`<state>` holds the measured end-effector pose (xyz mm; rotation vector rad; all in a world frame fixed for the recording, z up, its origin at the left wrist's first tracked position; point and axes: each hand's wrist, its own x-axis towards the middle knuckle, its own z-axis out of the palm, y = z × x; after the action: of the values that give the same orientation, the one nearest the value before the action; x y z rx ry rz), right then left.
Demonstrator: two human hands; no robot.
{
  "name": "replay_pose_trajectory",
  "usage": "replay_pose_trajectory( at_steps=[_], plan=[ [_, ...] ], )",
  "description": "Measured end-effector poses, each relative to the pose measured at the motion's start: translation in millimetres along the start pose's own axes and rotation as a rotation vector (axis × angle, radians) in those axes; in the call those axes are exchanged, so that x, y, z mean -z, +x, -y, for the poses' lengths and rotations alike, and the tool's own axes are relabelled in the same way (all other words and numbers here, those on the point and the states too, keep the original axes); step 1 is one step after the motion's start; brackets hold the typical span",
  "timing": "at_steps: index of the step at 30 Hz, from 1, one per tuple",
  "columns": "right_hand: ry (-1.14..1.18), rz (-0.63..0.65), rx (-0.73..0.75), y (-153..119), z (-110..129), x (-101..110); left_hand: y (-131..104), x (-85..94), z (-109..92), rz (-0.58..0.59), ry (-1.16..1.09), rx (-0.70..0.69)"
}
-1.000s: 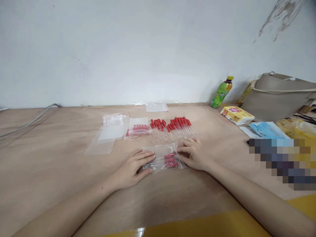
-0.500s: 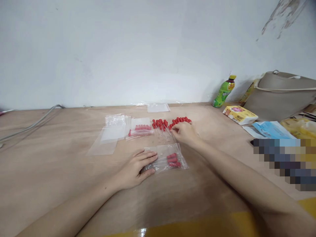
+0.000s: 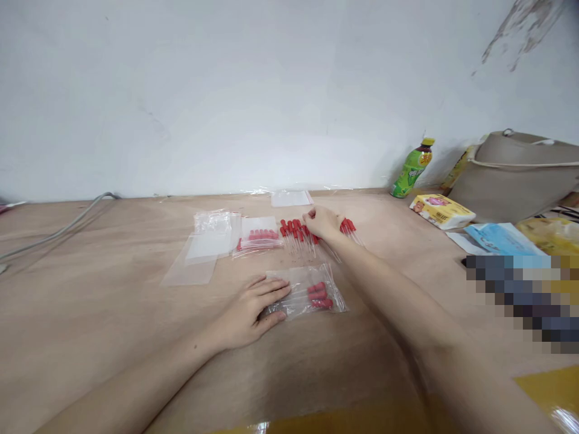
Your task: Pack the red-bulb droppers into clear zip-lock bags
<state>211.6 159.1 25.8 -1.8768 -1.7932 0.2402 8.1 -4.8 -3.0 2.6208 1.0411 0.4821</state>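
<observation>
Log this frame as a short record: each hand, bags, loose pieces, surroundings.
Left hand: resting flat on the front clear bag
Right hand: over the loose red-ended sticks; grip unclear
Front bag contents: red-ended pieces
Behind left hand: flat clear bags, another bag with red-ended pieces
Far right: green bottle, yellow-and-white pack, grey bag

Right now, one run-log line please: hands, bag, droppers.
left hand: flat on clear bag | right hand: at loose droppers, grip unclear | bag: on table, red tops inside
</observation>
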Motion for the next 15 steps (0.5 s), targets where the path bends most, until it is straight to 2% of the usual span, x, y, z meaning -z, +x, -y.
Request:
replay_pose_trajectory(
  at_steps=[4,8,11,15],
  plan=[
    [0.443,-0.03,0.038,-9.6,-25.1,23.2,-0.4,-0.9,0.9,0.004,0.007,-0.001],
    [0.88,-0.099,0.11,-41.6,-58.5,42.9,-0.6,-1.5,1.7,0.01,0.013,0.007],
    [1.03,-0.056,0.028,-68.6,-77.2,46.7,-0.3,-1.2,2.0,0.008,0.011,0.004],
    [1.23,0.053,-0.175,-91.3,-88.4,38.4,-0.2,-0.8,2.0,0.004,0.016,0.003]
  ],
)
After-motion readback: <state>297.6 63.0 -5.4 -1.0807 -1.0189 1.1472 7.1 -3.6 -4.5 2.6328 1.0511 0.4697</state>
